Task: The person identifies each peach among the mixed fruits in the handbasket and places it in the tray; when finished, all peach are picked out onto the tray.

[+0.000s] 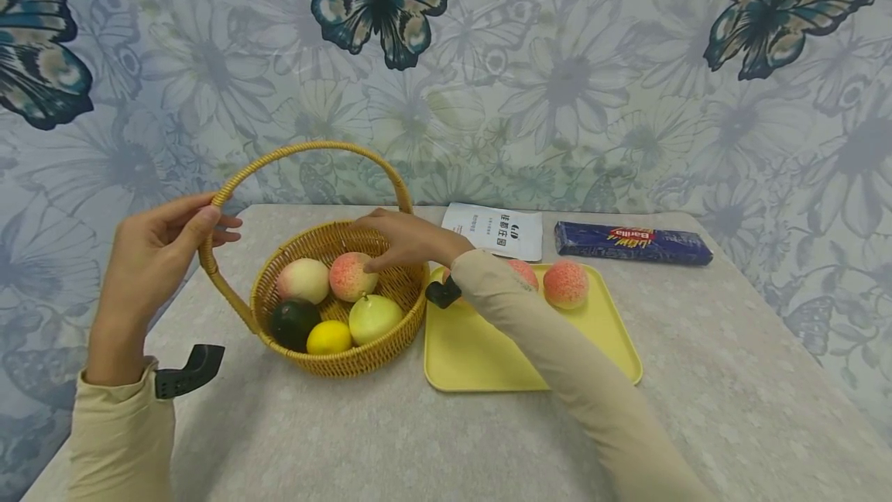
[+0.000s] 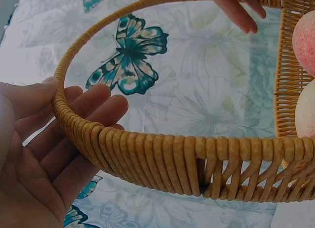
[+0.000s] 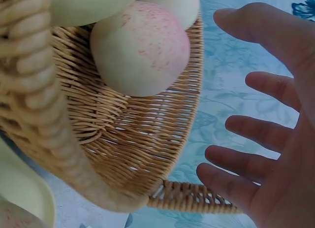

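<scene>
My left hand (image 1: 149,254) holds the handle (image 1: 313,147) of a yellow-brown wicker basket (image 1: 334,366), thumb on one side and fingers behind it. In the basket lie a pale peach (image 1: 303,280), a pinker peach (image 1: 351,276), a dark green avocado (image 1: 294,324), a yellow lemon (image 1: 329,338) and a pale green pear (image 1: 375,319). Over the basket's back right part reaches my right hand (image 1: 411,238), close to the pinker peach. Its fingers are spread and hold nothing in the right wrist view.
Right of the basket lies a yellow tray (image 1: 488,362). A pink peach (image 1: 566,283) sits on it, and another peach (image 1: 523,273) is partly hidden by my right sleeve. Behind are a white packet (image 1: 495,231) and a blue Barilla package (image 1: 632,244), near the patterned wall cloth.
</scene>
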Action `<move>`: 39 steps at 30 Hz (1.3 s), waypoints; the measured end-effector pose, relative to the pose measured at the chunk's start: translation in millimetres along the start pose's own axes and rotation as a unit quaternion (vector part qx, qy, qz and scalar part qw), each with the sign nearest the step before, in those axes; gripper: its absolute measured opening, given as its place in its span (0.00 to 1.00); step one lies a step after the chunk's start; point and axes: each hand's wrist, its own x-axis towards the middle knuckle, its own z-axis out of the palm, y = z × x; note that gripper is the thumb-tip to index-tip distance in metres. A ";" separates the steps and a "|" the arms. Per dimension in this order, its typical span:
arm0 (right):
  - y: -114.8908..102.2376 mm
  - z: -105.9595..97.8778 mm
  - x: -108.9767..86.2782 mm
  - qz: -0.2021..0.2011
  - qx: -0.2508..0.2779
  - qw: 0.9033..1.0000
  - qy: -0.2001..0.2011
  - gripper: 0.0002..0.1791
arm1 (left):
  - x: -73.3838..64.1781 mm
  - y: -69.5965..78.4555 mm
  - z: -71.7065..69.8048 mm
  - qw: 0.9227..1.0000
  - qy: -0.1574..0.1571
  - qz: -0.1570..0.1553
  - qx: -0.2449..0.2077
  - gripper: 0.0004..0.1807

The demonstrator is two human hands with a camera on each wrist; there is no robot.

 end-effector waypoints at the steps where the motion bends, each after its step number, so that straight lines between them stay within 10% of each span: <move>1: -0.4 1.1 1.8 0.003 0.001 1.000 -0.004 0.37 | 0.0 0.0 0.0 1.000 0.000 0.000 0.000 0.20; 39: -2.1 23.3 42.2 0.055 0.004 0.993 -0.100 0.42 | 0.1 1.2 0.5 1.000 -0.001 0.000 0.003 0.20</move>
